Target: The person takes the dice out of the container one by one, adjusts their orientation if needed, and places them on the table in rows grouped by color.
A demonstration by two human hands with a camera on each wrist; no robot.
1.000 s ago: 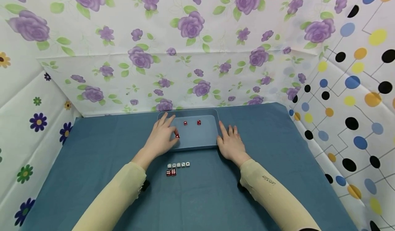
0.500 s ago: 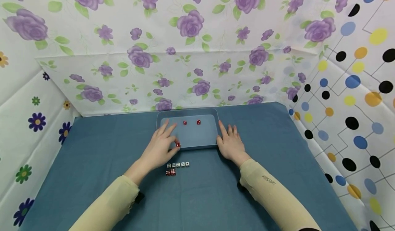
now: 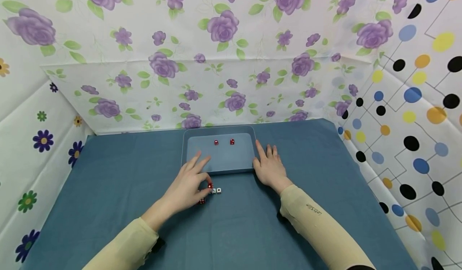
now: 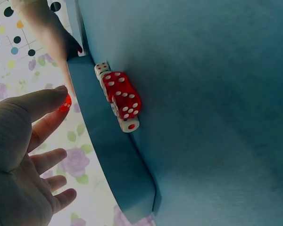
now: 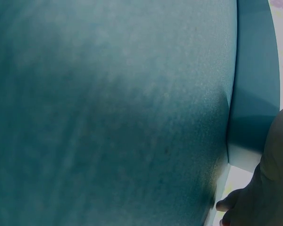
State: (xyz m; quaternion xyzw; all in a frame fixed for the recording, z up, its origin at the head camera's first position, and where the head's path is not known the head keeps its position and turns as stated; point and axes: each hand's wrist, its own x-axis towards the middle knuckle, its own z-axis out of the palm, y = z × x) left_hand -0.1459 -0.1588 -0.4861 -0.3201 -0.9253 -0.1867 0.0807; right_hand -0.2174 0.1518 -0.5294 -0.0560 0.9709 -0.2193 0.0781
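My left hand (image 3: pixel 185 187) pinches a red die (image 4: pixel 66 103) between thumb and index finger, over the cloth just in front of the blue tray (image 3: pixel 231 171); the other fingers are spread. Beneath the hand, a row of white dice (image 3: pixel 218 190) is partly covered in the head view. Two red dice (image 4: pixel 122 94) sit side by side against that row in the left wrist view. My right hand (image 3: pixel 270 169) rests at the tray's right side, index finger extended along it. Inside the tray lie a red die (image 3: pixel 216 142) and another red die (image 3: pixel 232 141).
A blue cloth (image 3: pixel 126 173) covers the table. Behind it hangs a sheet with purple flowers (image 3: pixel 222 27). Patterned sheets also close off the left and right sides, the right one with coloured dots (image 3: pixel 411 143).
The left hand has carried the pinched red die out of the tray, over its near wall, toward me to above the dice row. The right hand has stayed put.
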